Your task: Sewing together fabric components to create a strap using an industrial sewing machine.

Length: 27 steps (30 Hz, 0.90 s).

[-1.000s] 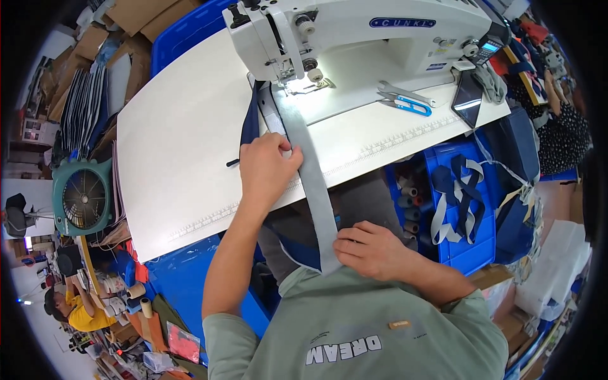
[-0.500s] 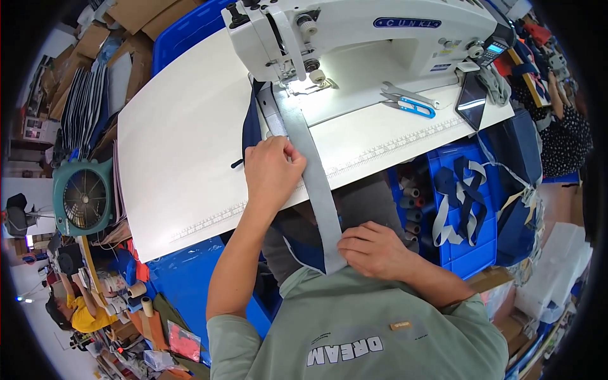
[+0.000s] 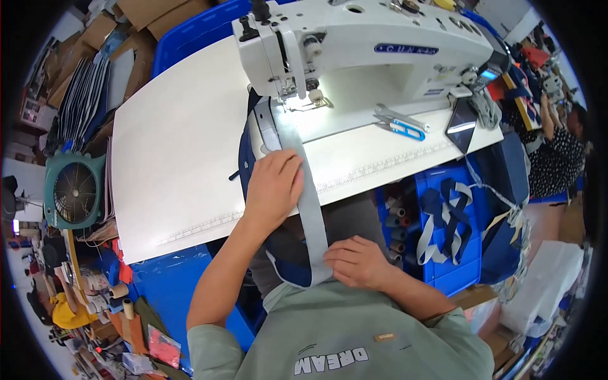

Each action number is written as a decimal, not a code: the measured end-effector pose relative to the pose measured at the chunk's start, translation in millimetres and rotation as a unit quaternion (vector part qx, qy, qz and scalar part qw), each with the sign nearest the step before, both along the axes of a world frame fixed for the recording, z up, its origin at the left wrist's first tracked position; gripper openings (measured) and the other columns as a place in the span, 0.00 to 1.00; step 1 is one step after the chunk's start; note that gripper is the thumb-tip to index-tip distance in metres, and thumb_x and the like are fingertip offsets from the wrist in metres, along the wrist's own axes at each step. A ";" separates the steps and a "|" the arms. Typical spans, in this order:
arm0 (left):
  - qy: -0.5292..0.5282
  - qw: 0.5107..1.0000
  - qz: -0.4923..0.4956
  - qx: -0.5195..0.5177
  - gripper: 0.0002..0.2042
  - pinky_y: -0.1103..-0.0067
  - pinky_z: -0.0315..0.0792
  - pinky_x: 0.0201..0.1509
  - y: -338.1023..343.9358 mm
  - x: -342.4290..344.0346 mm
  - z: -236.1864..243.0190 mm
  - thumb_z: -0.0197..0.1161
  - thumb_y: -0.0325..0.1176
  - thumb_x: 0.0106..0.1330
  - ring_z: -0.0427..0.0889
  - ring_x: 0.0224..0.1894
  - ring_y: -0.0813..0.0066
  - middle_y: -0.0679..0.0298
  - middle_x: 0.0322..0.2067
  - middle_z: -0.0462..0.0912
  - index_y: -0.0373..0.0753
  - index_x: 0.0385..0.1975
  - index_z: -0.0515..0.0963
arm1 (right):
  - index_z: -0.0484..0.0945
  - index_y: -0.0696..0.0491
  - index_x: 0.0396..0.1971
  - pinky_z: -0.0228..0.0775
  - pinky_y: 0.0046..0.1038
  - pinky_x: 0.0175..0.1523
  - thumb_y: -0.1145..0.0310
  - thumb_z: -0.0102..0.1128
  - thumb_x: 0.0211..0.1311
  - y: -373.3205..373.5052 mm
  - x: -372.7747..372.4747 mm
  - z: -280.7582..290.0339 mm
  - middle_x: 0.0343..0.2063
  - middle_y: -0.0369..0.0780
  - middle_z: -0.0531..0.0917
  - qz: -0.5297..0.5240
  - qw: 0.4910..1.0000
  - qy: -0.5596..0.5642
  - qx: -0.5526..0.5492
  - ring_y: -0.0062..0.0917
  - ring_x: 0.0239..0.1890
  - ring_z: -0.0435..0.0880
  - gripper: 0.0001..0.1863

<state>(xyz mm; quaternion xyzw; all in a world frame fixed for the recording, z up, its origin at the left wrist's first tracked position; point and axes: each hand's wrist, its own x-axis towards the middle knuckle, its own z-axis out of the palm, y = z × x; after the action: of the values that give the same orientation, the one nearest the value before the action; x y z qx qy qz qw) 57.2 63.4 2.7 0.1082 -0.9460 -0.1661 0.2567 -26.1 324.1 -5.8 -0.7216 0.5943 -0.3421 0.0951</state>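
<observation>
A long grey strip (image 3: 311, 218) runs from under the presser foot of the white sewing machine (image 3: 361, 66) over the table's front edge to my lap. My left hand (image 3: 272, 190) rests on it just in front of the needle area, fingers together and curled over its left side. Lower down, my right hand (image 3: 359, 261) grips the strip's right edge near my shirt. Navy fabric (image 3: 294, 273) curves away from the strip's lower end, and more navy fabric (image 3: 246, 152) hangs along the left of the machine bed. A metal guide (image 3: 266, 123) lies beside the strip.
Blue-handled thread snips (image 3: 405, 130), a wrench (image 3: 418, 123), a phone (image 3: 462, 125) and a grey cloth (image 3: 486, 111) lie on the table's right. Below it, a blue bin (image 3: 453, 275) holds navy and grey strips beside thread spools (image 3: 396, 233). A green fan (image 3: 75, 190) stands left.
The whole view has shifted slightly. My right hand has moved a little toward the machine with the strip. The fingers of my left hand lie flatter over the strip than before.
</observation>
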 end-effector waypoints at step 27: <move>-0.026 0.998 0.007 -0.055 0.12 0.64 0.73 0.62 -70.7 -47.9 6.5 0.66 0.30 0.66 0.80 0.55 0.53 0.55 0.50 0.82 0.33 0.47 0.80 | 0.83 0.51 0.36 0.74 0.33 0.52 0.73 0.69 0.46 -143.8 -83.9 16.5 0.37 0.32 0.84 -0.066 0.995 0.056 -0.045 0.30 0.45 0.83 0.13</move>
<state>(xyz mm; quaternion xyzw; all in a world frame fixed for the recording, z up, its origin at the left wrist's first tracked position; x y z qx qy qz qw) 9.3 -7.4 9.2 0.1047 -0.9593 -0.1093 0.2386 -110.1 180.3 10.7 -0.7026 0.6288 -0.3330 0.0068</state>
